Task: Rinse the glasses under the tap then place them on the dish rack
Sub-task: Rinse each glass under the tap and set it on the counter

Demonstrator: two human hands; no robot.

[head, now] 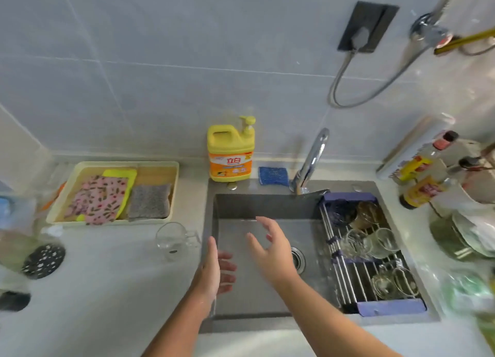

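glasses [369,243]: several lying in dish rack [345,273] over sink [249,297]; one glass [171,240] on counter [107,289]. left hand [214,273], right hand [270,249]: both spread, empty, above sink.

Blurred bottles [423,174], right edge.

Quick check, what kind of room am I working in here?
Most likely a home kitchen: a sink with a tap, a dish rack holding glasses across it, and a yellow detergent bottle by the tiled wall.
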